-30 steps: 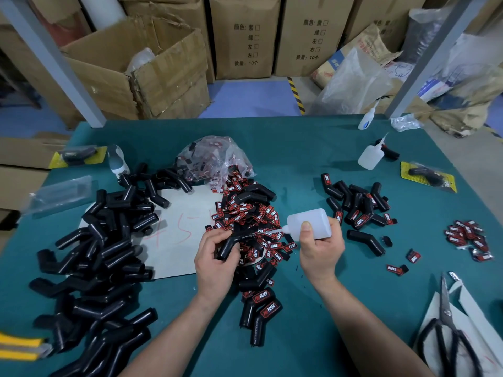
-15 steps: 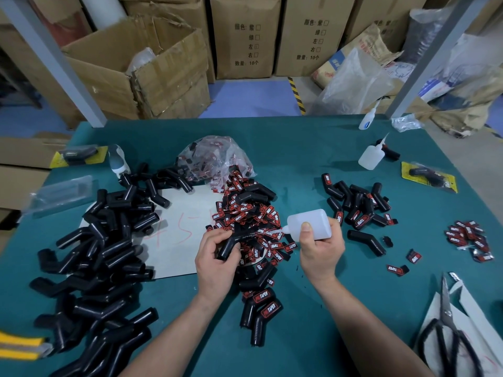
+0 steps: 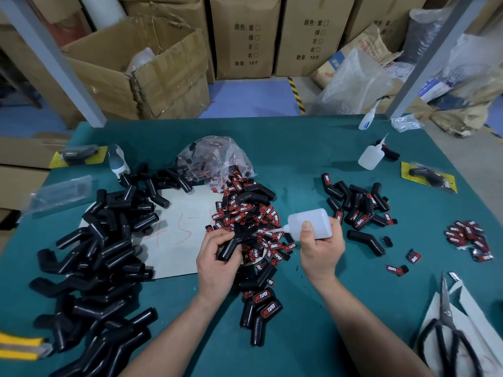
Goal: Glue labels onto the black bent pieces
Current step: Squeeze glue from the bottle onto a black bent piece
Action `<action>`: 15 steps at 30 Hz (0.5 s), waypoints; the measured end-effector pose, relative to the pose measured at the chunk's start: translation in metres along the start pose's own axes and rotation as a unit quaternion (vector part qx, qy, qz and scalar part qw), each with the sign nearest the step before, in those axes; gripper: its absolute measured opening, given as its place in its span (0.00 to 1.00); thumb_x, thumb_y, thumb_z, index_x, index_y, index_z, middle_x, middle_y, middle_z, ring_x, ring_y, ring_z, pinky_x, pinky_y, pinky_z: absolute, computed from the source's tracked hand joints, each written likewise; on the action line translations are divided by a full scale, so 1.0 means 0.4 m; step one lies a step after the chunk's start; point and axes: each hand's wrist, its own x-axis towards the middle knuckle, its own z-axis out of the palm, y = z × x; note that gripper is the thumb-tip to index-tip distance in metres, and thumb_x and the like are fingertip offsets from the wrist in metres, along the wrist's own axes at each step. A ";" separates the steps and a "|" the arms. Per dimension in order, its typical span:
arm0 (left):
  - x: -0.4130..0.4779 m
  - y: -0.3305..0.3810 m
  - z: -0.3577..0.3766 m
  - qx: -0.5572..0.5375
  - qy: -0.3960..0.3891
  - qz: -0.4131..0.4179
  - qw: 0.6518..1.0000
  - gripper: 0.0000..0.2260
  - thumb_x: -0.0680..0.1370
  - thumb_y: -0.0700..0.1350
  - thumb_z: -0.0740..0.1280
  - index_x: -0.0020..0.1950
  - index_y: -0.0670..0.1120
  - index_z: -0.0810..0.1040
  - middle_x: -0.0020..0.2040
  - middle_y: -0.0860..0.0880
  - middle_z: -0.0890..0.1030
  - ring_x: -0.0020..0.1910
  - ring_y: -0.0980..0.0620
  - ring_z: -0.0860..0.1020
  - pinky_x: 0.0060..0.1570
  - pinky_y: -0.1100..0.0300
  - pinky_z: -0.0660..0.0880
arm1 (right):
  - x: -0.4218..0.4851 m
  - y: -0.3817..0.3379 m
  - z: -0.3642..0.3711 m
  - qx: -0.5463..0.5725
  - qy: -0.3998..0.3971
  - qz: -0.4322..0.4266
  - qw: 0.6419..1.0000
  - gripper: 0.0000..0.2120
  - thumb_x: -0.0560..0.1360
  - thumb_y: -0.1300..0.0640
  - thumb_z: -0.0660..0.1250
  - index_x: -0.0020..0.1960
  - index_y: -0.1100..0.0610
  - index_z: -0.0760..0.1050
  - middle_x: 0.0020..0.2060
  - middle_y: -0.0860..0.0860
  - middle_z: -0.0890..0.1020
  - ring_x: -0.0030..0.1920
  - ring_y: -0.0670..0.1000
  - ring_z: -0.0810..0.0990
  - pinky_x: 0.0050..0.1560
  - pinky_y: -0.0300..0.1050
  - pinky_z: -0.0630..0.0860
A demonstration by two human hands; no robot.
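Both forearms come up from the near edge of the green table, the left from about seven o'clock and the right from about five, and the hands meet near the middle. The left hand is turned back-up, its fingers and thumb curled round one black bent piece. It holds the piece by the lower leg, so the bend rises toward one o'clock over the loose heap of red-and-black labels. The right hand, at three o'clock of the left, grips a translucent glue bottle lying on its side. The thumb presses flat across the front and the other fingers wrap behind. The nozzle points to nine o'clock, straight at the bend of the held piece (whether the tip actually touches is too fine to tell).

A big pile of bare black pieces spreads at nine o'clock of the hands, partly over a white sheet. A smaller cluster of labelled pieces sits at two o'clock of the right hand. Two more labelled ones lie at six o'clock, between the wrists. A second bottle stands at one o'clock, and scissors lie at four o'clock.
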 end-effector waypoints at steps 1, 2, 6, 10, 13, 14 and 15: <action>0.000 -0.002 0.000 0.002 0.001 0.003 1.000 0.14 0.71 0.33 0.73 0.54 0.45 0.82 0.56 0.64 0.79 0.57 0.61 0.79 0.59 0.71 0.72 | 0.000 -0.001 0.000 0.001 0.001 0.002 1.000 0.14 0.70 0.47 0.67 0.44 0.58 0.72 0.32 0.40 0.73 0.33 0.34 0.75 0.34 0.25 0.67; -0.001 -0.003 0.000 0.002 0.001 0.004 1.000 0.14 0.71 0.33 0.73 0.54 0.45 0.82 0.56 0.63 0.79 0.57 0.61 0.79 0.59 0.71 0.72 | 0.000 -0.001 0.000 0.001 0.001 0.002 1.000 0.14 0.70 0.47 0.67 0.44 0.58 0.72 0.32 0.40 0.73 0.33 0.34 0.75 0.34 0.25 0.67; -0.003 -0.008 -0.001 0.002 0.006 0.005 1.000 0.15 0.71 0.33 0.73 0.55 0.45 0.81 0.57 0.58 0.79 0.58 0.62 0.79 0.58 0.73 0.72 | 0.000 -0.004 -0.001 0.001 -0.004 0.001 1.000 0.14 0.70 0.48 0.67 0.45 0.59 0.72 0.32 0.41 0.74 0.33 0.34 0.76 0.34 0.24 0.67; -0.002 -0.016 0.000 0.002 0.012 0.002 1.000 0.14 0.71 0.34 0.73 0.54 0.45 0.81 0.56 0.54 0.80 0.57 0.61 0.79 0.59 0.71 0.71 | 0.000 -0.003 0.000 0.002 0.001 0.008 1.000 0.14 0.70 0.47 0.67 0.44 0.58 0.72 0.30 0.42 0.73 0.33 0.34 0.75 0.34 0.24 0.67; -0.001 -0.015 -0.001 -0.004 0.012 -0.008 1.000 0.11 0.72 0.40 0.72 0.54 0.47 0.81 0.56 0.58 0.80 0.58 0.60 0.79 0.60 0.69 0.71 | -0.002 -0.001 -0.001 0.005 0.002 0.012 1.000 0.15 0.69 0.46 0.67 0.44 0.58 0.72 0.30 0.41 0.73 0.32 0.34 0.75 0.34 0.25 0.67; -0.001 -0.013 -0.002 -0.006 0.010 -0.012 1.000 0.11 0.72 0.42 0.72 0.54 0.48 0.81 0.57 0.59 0.79 0.58 0.59 0.79 0.61 0.69 0.72 | -0.002 -0.002 -0.001 0.004 0.001 0.011 1.000 0.14 0.69 0.47 0.67 0.44 0.58 0.72 0.30 0.41 0.73 0.32 0.34 0.75 0.34 0.25 0.67; -0.001 -0.012 -0.002 -0.007 0.009 -0.016 1.000 0.11 0.72 0.43 0.72 0.54 0.49 0.81 0.57 0.61 0.79 0.58 0.59 0.79 0.61 0.68 0.72 | -0.002 -0.002 -0.001 0.003 0.000 0.009 1.000 0.14 0.70 0.47 0.67 0.44 0.58 0.72 0.31 0.41 0.73 0.32 0.34 0.75 0.33 0.25 0.67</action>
